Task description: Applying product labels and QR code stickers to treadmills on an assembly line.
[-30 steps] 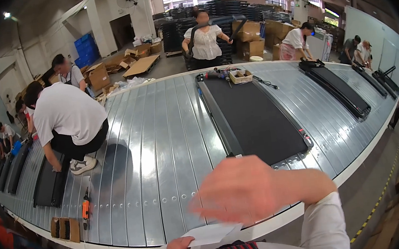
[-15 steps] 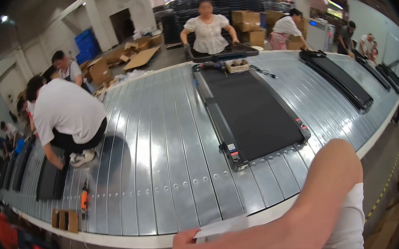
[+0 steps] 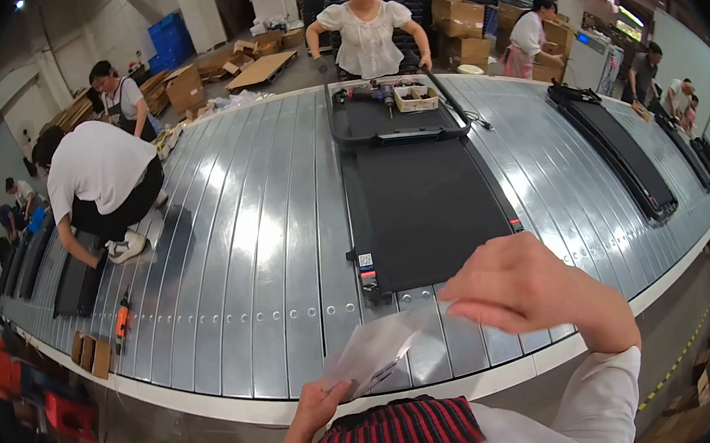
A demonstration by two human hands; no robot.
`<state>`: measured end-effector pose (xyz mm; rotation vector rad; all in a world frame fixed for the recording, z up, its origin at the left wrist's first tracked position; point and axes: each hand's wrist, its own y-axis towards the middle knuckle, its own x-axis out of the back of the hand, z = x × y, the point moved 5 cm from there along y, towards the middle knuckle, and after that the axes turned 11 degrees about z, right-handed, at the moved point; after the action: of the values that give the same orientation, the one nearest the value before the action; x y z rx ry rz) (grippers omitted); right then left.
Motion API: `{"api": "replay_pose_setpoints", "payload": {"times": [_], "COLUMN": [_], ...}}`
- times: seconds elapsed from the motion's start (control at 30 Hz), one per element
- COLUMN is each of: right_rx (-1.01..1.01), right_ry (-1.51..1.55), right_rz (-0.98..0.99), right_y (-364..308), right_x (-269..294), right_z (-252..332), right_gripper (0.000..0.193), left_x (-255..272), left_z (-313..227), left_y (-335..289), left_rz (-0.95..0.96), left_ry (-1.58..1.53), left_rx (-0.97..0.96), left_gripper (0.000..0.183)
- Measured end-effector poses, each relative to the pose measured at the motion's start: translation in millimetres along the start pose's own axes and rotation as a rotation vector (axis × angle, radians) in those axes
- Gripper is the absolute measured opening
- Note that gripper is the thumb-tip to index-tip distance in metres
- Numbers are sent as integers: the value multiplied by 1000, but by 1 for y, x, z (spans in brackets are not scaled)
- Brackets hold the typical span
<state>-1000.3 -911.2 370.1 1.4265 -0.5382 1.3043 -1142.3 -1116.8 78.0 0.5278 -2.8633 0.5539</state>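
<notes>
My left hand (image 3: 317,406), low in the middle, is closed on the lower end of a clear plastic bag (image 3: 377,349). Small dark marks or items show at the bag's lower side, too small to name. Raised to the right of it, my right hand (image 3: 513,284) has its fingers pinched at the bag's upper right corner. Beyond both hands a black treadmill (image 3: 423,206) lies flat on the slatted metal conveyor (image 3: 238,346). Across its far part lies a black U-shaped handle frame (image 3: 402,138), held by a person (image 3: 366,34) on the opposite side.
A parts box (image 3: 416,98) and a power drill (image 3: 376,95) sit on the treadmill's far end. At left, another person (image 3: 99,175) crouches on the conveyor near an orange electric screwdriver (image 3: 122,319) and a cardboard divider (image 3: 91,354). Another treadmill (image 3: 616,151) lies at right.
My right hand has gone from low across my front up to the right, at the bag's corner. The person opposite has lowered the handle frame onto the treadmill. The view has shifted.
</notes>
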Motion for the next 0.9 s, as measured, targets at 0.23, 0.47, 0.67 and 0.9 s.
{"api": "replay_pose_setpoints", "payload": {"times": [0.23, 0.47, 0.67, 0.9], "right_rx": [-346, -433, -629, -705], "right_ry": [525, 652, 1031, 1081], "right_rz": [60, 275, 196, 285], "right_y": [-45, -47, -69, -85], "right_x": [-102, -183, -209, -241], "right_z": [-78, -99, -123, -121], "right_gripper": [14, 15, 15, 16], "left_x": [-4, -9, -15, -19], "left_z": [-44, -28, -29, -32], "left_y": [-8, -11, -10, -11], "left_rz": [89, 102, 74, 127], "left_ry": [268, 374, 298, 405], "left_rx": [43, 2, 89, 9], "left_gripper": [17, 16, 19, 25]}}
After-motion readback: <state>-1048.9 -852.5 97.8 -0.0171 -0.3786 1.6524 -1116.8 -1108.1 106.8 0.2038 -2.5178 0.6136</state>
